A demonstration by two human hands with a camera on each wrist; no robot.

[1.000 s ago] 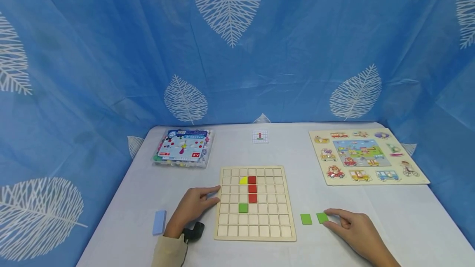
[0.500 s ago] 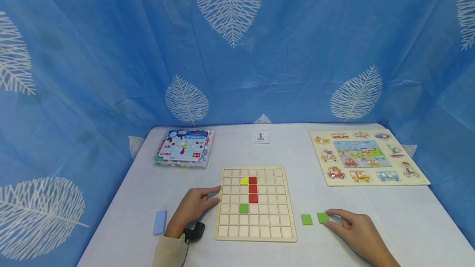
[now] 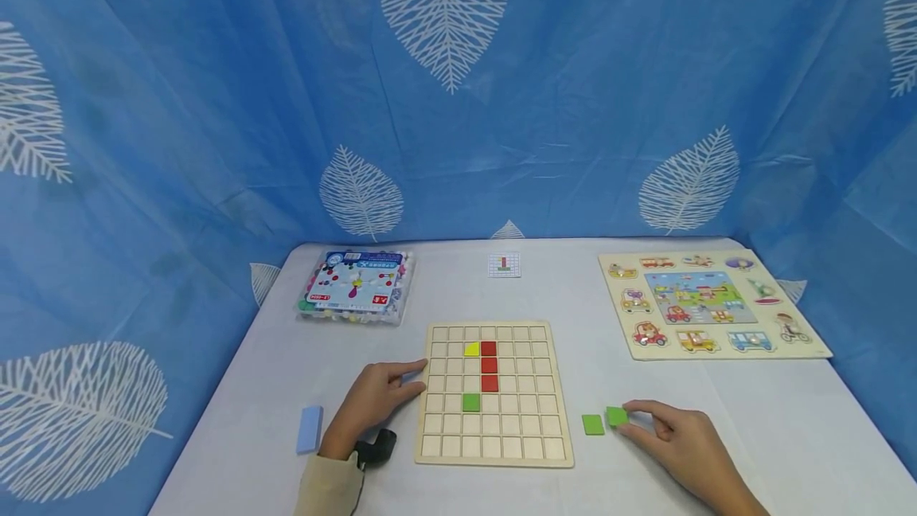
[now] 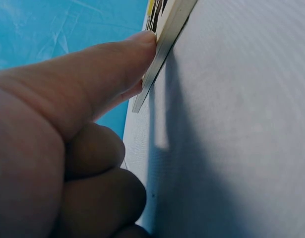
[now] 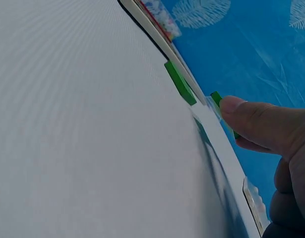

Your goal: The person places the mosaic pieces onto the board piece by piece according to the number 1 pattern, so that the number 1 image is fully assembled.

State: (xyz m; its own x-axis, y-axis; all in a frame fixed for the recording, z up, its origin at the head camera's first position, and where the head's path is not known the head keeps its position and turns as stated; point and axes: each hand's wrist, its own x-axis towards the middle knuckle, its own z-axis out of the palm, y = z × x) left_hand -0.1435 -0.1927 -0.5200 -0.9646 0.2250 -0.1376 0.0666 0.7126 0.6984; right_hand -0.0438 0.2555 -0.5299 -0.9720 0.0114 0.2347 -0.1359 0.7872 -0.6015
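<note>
My right hand (image 3: 677, 436) pinches a green square tile (image 3: 616, 416) between thumb and forefinger. In the right wrist view that tile (image 5: 216, 98) is up off the white table, partly hidden by the thumb. A second green tile (image 3: 592, 424) lies flat just left of it. My left hand (image 3: 376, 398) touches the left edge of a wooden grid board (image 3: 450, 447) with thumb and forefinger extended. In the left wrist view a fingertip (image 4: 145, 38) rests against the board's side. On the board sit a yellow piece (image 3: 472, 349), several red tiles (image 3: 489, 365) and a green tile (image 3: 470, 402).
A small card with a grid pattern (image 3: 505, 264) lies behind the board. A clear box of beads (image 3: 354, 285) stands back left, a vehicle picture puzzle (image 3: 698, 301) back right. A blue block (image 3: 310, 429) lies left of my left hand. Blue curtain (image 3: 573, 102) hangs behind.
My right hand has raised the pinched green tile and shifted slightly left, nearer the other loose green tile. My left hand stays at the board's edge.
</note>
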